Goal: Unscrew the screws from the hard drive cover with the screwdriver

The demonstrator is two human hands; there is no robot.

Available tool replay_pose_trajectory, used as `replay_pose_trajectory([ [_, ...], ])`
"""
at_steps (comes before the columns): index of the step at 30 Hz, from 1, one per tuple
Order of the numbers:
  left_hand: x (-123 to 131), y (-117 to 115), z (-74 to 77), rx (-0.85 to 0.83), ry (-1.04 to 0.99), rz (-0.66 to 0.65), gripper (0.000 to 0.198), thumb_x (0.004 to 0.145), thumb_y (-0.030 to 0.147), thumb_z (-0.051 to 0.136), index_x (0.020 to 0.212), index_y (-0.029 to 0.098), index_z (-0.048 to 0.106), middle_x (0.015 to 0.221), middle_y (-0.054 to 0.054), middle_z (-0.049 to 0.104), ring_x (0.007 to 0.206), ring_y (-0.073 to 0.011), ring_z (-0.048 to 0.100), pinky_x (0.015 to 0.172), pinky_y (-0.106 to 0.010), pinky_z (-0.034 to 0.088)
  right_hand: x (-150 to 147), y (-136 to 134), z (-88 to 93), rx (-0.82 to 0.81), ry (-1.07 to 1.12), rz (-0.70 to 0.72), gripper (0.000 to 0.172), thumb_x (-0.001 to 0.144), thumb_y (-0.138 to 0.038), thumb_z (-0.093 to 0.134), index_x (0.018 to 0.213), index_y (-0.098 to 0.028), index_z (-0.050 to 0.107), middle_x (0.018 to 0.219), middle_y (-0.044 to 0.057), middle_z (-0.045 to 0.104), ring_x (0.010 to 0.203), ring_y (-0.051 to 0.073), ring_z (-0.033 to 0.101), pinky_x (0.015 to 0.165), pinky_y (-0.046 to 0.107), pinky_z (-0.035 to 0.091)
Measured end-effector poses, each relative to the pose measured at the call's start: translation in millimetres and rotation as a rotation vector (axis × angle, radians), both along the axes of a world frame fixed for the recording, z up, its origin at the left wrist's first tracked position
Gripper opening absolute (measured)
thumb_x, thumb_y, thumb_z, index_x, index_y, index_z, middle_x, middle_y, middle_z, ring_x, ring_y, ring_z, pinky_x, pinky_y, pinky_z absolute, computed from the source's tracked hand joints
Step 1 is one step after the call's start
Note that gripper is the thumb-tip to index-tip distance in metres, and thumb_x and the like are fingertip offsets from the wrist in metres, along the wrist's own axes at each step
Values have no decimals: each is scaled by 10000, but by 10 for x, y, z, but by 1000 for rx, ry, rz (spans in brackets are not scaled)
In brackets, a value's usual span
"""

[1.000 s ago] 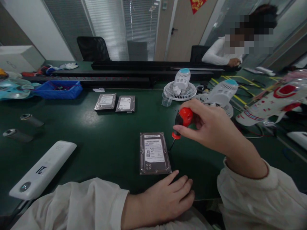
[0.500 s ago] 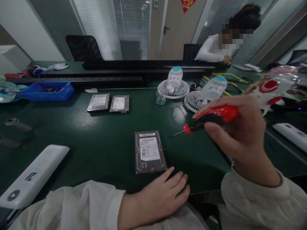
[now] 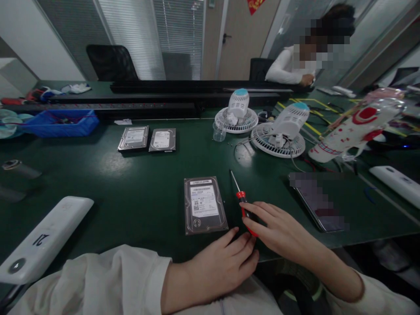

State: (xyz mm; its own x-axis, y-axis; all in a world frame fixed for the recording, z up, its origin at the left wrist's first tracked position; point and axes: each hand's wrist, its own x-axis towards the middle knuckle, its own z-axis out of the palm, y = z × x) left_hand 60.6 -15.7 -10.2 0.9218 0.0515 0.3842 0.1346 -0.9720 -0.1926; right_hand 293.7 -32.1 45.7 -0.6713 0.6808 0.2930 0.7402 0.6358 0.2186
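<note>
A red and black screwdriver (image 3: 243, 205) lies low at the table, its shaft pointing away from me. My right hand (image 3: 275, 227) has its fingers and thumb on the handle, partly covering it. To the screwdriver's left, a hard disk drive (image 3: 205, 205) with a white label lies face up. My left hand (image 3: 223, 262) rests at the table edge by the drive's near right corner, fingers stretched out and holding nothing. Two more hard drives, one (image 3: 134, 138) beside the other (image 3: 163, 140), lie farther back on the left.
Two white fan parts, one (image 3: 238, 109) behind the other (image 3: 282, 131), stand beyond a small clear cup (image 3: 219, 132). A phone (image 3: 318, 203) lies right, near a patterned bottle (image 3: 351, 127). Left are a white device (image 3: 49, 238) and a blue bin (image 3: 62, 124). A person (image 3: 292, 65) sits opposite.
My right hand has come down and to the left with the screwdriver, from the air to the table beside the drive. The phone is now uncovered. My left hand has stayed put.
</note>
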Motion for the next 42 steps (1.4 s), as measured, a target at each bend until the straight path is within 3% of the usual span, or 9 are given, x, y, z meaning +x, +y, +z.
replay_pose_trajectory([
  [4,-3,6,34,6,-22,-6,351,1118,238,491,1375,114,695,1377,-122,739,1369,-277,635,1240,-461,361,-24,-51,25,-218,100,-36,444,805,-40,576,1185,-180,758,1384,171,747,1168,333,732,908,515,666],
  [7,-8,12,44,3,-30,-9,345,1119,243,493,1367,121,699,1367,-118,740,1363,-269,637,1237,-455,368,-4,-56,73,-327,164,-54,447,851,-119,579,1254,-198,756,1428,153,728,1187,353,716,921,582,635],
  [12,-6,8,17,1,-24,-5,367,1124,250,473,1392,111,681,1398,-141,725,1363,-267,636,1223,-450,379,-73,153,131,-247,253,-78,250,1010,-184,586,1150,-185,792,1202,112,795,1047,299,704,871,500,606],
  [15,-4,7,3,-13,-25,-7,366,1128,243,455,1390,133,685,1433,-122,716,1351,-255,642,1211,-441,388,-210,407,131,-273,224,-162,203,1006,-156,617,1059,-134,812,993,112,770,939,273,653,809,433,582],
  [21,-7,20,-3,-12,-24,-18,372,1132,240,445,1386,135,697,1444,-122,715,1351,-255,645,1198,-441,395,-417,762,95,-376,98,-193,176,976,-140,675,876,-116,818,904,135,743,935,290,640,864,454,564],
  [26,-13,21,0,-7,-25,-20,375,1132,238,446,1392,146,701,1434,-117,721,1352,-258,641,1198,-449,390,-434,779,96,-425,94,-161,241,987,-121,643,803,-122,799,896,128,746,947,276,636,853,422,542],
  [35,-3,21,-6,-7,6,-17,381,1129,249,455,1413,146,686,1463,-135,700,1364,-257,628,1199,-451,383,-409,789,84,-450,314,-154,136,880,-44,696,771,-111,741,851,104,752,886,243,642,833,385,535],
  [42,-15,16,17,-16,-28,-5,371,1131,233,448,1382,146,706,1447,-114,718,1344,-247,647,1202,-438,382,-331,771,125,-491,628,-192,163,792,14,696,727,-134,670,688,-12,684,611,88,602,609,201,454],
])
